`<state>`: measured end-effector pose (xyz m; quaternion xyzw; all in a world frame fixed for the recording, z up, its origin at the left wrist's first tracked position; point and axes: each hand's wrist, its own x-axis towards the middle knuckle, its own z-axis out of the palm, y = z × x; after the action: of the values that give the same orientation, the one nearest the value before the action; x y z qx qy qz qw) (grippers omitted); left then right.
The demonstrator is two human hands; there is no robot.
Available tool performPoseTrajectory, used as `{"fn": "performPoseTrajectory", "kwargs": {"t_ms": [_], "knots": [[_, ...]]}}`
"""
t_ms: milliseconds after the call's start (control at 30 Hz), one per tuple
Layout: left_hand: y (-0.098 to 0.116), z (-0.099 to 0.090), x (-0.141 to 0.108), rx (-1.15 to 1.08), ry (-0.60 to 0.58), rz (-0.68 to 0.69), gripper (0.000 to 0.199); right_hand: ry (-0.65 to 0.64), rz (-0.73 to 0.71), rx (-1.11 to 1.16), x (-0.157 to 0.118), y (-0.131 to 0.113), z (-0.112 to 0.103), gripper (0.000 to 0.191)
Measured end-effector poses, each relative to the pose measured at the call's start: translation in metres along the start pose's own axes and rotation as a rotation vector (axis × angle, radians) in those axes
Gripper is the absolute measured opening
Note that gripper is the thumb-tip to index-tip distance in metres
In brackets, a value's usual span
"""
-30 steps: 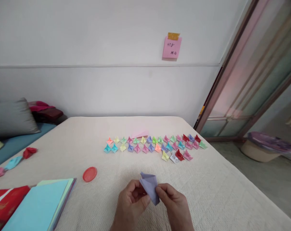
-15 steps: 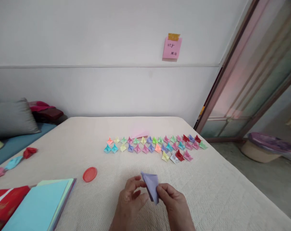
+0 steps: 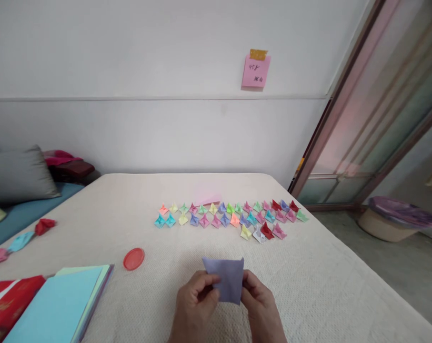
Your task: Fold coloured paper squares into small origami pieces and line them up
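A folded purple paper [image 3: 229, 281] is held upright above the near part of the cloth-covered surface [image 3: 158, 305], a roughly square face turned toward me. My left hand [image 3: 197, 300] pinches its left side between thumb and fingers. On its right edge my right hand [image 3: 259, 301] is closed, thumb in front. Beyond the hands, several small folded paper pieces [image 3: 204, 220] in many colours lie in rows.
At the left lie a stack of coloured paper [image 3: 58, 300], a red packet [image 3: 12, 305] and a round red lid [image 3: 133, 259]. Farther left are small crumpled-looking pieces, including a red one [image 3: 44, 226]. A pink note [image 3: 256, 72] is taped to the wall.
The purple paper has turned from a narrow, slanted shape to a flat square facing me. My left hand has closed onto its left side; my right hand keeps the right edge.
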<state>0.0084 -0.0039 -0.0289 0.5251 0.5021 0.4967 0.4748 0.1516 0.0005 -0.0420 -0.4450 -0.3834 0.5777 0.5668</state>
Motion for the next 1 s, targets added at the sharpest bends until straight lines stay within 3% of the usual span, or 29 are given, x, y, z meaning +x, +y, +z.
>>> {"fn": "performPoseTrajectory", "kwargs": {"t_ms": [167,400,633,1000], "knots": [[-0.008,-0.002,0.001,-0.005,0.108,0.04,0.019,-0.01,0.037,0.004,-0.004,-0.008,0.001,0.018],[-0.012,-0.001,0.002,0.012,0.084,0.061,0.019,0.067,0.039,0.106,-0.002,-0.006,0.005,0.015],[-0.007,-0.001,0.001,0.0,0.064,-0.014,0.015,0.07,0.121,0.199,0.001,0.003,0.003,0.017],[-0.01,0.002,0.001,-0.057,0.119,-0.045,0.004,0.098,0.104,0.136,0.003,0.007,0.001,0.019]]}}
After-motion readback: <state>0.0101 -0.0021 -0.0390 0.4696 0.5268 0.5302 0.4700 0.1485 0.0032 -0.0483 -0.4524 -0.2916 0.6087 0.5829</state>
